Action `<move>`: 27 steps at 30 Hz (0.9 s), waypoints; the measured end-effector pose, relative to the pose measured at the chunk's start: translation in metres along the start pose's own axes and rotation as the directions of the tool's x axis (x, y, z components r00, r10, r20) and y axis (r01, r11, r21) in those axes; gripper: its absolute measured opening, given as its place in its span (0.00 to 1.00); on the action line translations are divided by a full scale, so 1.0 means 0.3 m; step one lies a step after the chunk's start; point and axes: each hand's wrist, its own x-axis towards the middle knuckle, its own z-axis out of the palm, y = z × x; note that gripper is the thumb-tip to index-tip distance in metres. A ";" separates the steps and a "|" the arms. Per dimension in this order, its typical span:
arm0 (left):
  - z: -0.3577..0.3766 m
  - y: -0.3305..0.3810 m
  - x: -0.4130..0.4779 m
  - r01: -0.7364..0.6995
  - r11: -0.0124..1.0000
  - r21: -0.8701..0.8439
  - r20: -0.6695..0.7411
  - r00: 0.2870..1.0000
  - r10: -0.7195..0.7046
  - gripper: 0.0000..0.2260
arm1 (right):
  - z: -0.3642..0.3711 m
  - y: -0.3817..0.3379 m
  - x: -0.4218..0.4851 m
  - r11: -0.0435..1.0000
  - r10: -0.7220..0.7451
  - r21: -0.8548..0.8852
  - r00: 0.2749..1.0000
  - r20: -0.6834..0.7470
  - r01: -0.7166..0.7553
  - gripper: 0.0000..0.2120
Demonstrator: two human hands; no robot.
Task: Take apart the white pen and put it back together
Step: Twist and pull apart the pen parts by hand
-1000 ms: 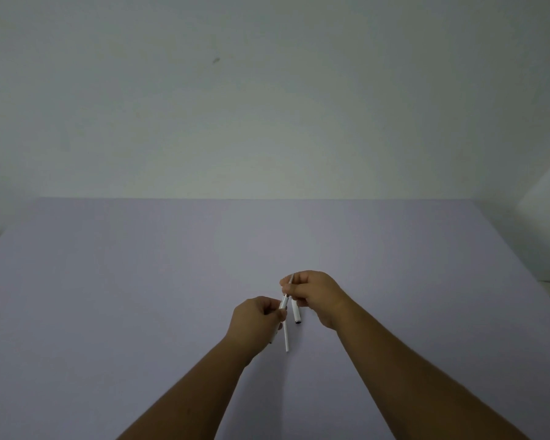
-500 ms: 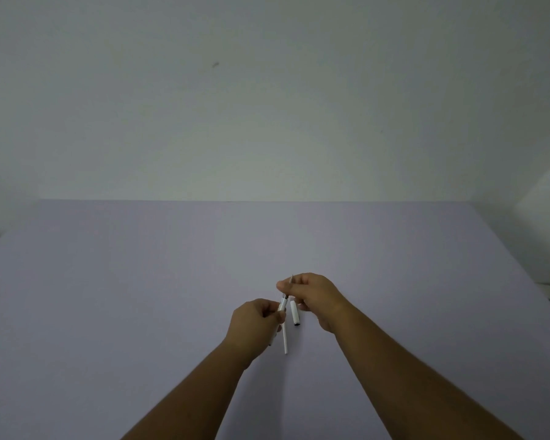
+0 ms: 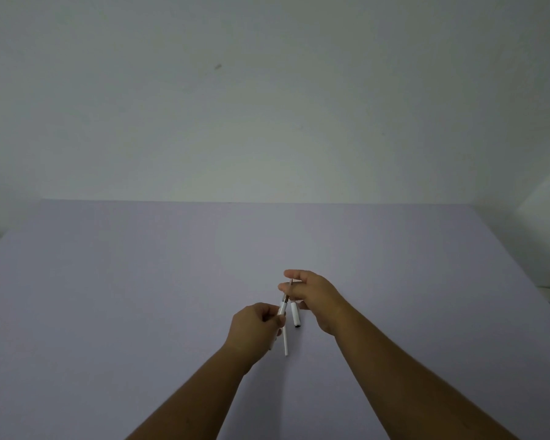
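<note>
A white pen is seen in pieces over a pale lilac table (image 3: 140, 296); three white pieces can be counted. A slim white barrel (image 3: 282, 307) is pinched between the fingers of the left hand (image 3: 256, 328), tilted up and away; a thin tip (image 3: 290, 283) projects from its far end and is nipped by the fingertips of the right hand (image 3: 315, 296), closed on it. A long white tube (image 3: 285, 342) lies on the table just beside the left hand; a shorter white cap (image 3: 295, 315), dark at its near end, lies under the right hand. Two bare forearms are shown.
</note>
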 end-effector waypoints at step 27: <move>-0.012 -0.019 0.018 0.083 0.970 -0.227 0.163 0.986 -0.046 0.11 | -0.005 -0.016 0.064 0.987 -0.082 0.117 0.971 -0.223 0.110 0.12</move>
